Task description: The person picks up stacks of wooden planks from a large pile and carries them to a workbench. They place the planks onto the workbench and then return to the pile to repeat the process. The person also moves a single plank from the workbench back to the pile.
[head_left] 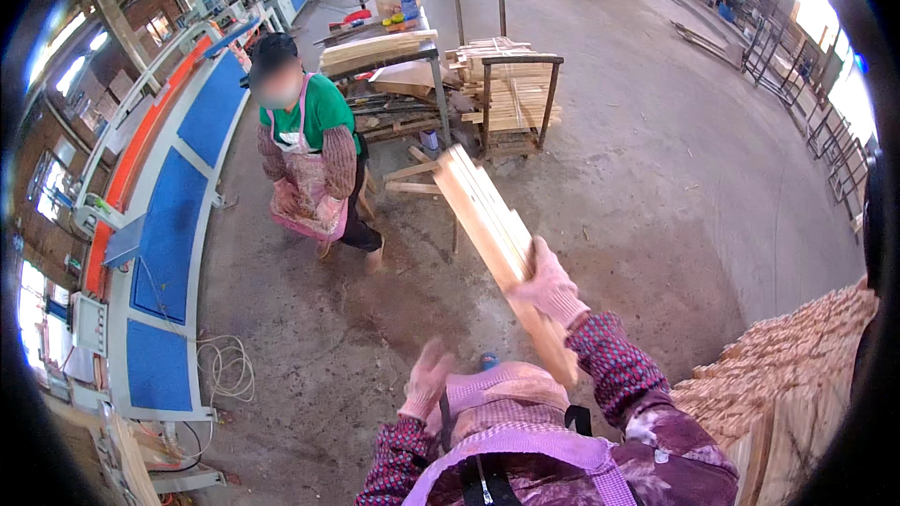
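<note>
My right hand point(548, 289), in a pink glove, grips a bundle of pale wooden strips point(486, 215) around its lower part. The bundle slants up and away to the left, and its strip ends are uneven at the top. My left hand point(427, 379), gloved the same way, is held low before my apron and is slightly blurred. Its fingers point upward, loosely apart, with nothing seen in them. The left hand does not touch the bundle.
A person point(314, 141) in a green shirt and apron stands ahead left, beside a long blue-and-white machine point(173, 215). A cart point(523, 61) holds stacked strips near a laden workbench point(380, 61). A large wood stack point(787, 365) rises at my right. A loose cable point(225, 365) lies on the floor.
</note>
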`<action>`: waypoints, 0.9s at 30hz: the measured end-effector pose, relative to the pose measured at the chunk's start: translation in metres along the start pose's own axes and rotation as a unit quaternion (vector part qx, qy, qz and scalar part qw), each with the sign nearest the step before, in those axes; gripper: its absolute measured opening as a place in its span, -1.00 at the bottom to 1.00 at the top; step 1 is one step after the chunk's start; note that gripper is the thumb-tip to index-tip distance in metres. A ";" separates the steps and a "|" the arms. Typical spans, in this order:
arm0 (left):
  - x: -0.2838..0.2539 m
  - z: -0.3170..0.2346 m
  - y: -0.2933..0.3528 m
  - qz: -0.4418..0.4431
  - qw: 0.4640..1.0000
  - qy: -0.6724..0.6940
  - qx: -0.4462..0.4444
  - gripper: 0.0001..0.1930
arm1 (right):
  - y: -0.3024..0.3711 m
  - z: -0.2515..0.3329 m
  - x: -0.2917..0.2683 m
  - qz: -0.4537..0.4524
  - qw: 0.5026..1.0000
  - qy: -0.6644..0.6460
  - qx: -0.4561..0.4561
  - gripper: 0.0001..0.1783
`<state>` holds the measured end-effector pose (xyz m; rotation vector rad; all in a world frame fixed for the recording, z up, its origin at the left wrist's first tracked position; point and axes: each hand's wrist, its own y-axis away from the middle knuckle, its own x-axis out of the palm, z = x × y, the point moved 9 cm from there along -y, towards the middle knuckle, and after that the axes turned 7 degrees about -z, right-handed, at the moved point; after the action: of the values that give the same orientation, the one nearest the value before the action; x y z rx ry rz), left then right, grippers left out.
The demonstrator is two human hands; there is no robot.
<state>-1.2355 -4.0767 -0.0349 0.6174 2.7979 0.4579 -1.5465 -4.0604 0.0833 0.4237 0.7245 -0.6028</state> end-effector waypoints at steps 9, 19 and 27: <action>0.018 -0.238 -0.223 -0.003 0.983 0.040 0.180 0.02 | -0.170 0.146 0.066 -0.051 0.967 -0.249 0.021 -0.04; -0.002 -0.301 -0.378 0.192 0.962 0.189 -0.052 -0.46 | -0.295 0.166 0.089 -0.051 0.916 -0.395 0.053 -0.40; 0.030 -0.247 -0.417 0.222 0.873 0.316 -0.297 -0.60 | -0.315 0.145 0.117 -0.022 0.880 -0.409 0.239 -0.45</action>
<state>-1.4878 -4.4844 0.0422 1.1023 2.7582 1.8193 -1.6090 -4.4197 0.0499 0.5493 -0.2432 -0.9230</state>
